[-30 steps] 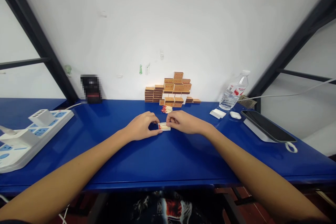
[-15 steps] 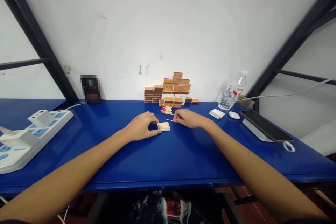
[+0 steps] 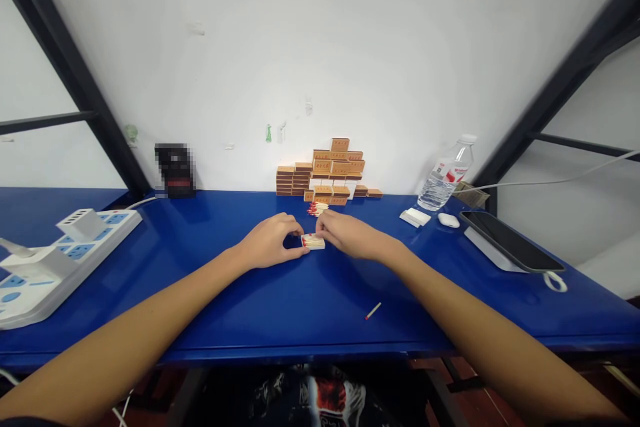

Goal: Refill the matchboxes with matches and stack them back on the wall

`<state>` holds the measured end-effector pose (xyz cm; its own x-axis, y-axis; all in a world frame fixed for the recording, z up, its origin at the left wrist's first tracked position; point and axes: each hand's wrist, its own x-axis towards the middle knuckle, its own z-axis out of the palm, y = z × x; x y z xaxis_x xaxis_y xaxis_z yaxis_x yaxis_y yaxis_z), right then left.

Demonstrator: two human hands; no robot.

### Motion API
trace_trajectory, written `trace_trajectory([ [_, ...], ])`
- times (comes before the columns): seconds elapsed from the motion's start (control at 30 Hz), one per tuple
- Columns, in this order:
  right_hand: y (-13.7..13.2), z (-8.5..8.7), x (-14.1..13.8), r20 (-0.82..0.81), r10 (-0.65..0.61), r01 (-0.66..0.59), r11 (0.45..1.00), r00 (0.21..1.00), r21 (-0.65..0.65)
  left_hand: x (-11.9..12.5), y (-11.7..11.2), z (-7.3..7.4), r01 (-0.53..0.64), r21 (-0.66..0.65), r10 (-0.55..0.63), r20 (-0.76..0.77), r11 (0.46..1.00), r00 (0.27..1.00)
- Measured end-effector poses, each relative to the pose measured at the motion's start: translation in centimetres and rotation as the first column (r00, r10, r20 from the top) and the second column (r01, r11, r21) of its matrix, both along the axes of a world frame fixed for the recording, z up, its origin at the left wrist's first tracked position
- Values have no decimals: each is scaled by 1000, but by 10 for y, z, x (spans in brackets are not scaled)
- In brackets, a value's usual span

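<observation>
On the blue table, my left hand [image 3: 270,240] grips the left end of a small white matchbox tray [image 3: 317,247] between thumb and fingers. Red-headed matches [image 3: 313,241] lie inside the tray, heads to the left. My right hand [image 3: 345,232] is closed in a pinch at the tray's right side. A match's red head [image 3: 310,235] shows just left of its fingertips; the rest of that match is mostly hidden. Just behind the hands is a loose pile of matches [image 3: 317,209], partly covered by my right hand. A single match [image 3: 373,311] lies apart, nearer the front edge.
Stacked matchboxes [image 3: 337,167] stand against the wall. To the right are a water bottle [image 3: 445,173], a white open box [image 3: 415,217], a white earbud case [image 3: 449,220] and a phone [image 3: 510,240] on a stand. A power strip [image 3: 75,253] lies at left.
My right hand has moved left with a match, from beside the tray to over its right end. A lone match now lies near the front of the table. My left hand keeps its place.
</observation>
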<state>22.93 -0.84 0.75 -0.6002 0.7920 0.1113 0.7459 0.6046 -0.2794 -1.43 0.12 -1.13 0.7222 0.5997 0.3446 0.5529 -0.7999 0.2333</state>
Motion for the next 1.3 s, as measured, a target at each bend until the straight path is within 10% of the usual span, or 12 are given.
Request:
trace_trajectory([
  [0.23, -10, 17, 0, -38, 9, -7, 999, 999, 47, 0, 0, 0, 2, 8, -2, -3, 1000, 1000],
  [0.47, -49, 55, 36, 111, 208, -97, 783, 972, -615, -1, -1, 1, -9, -23, 9, 5, 1000, 1000],
  [0.67, -42, 28, 28, 227, 222, -36, 786, 948, -617, -1, -2, 3, -22, -28, 22, -3, 999, 1000],
  [1.03, -55, 40, 48, 52, 269, -171, 740, 962, -650, 0, 0, 1, -11, -31, 11, 5, 999, 1000],
  [1.3, -47, 33, 42, -30, 230, -210, 821, 973, -530, 0, 0, 0, -3, -11, 3, 15, 1000, 1000],
])
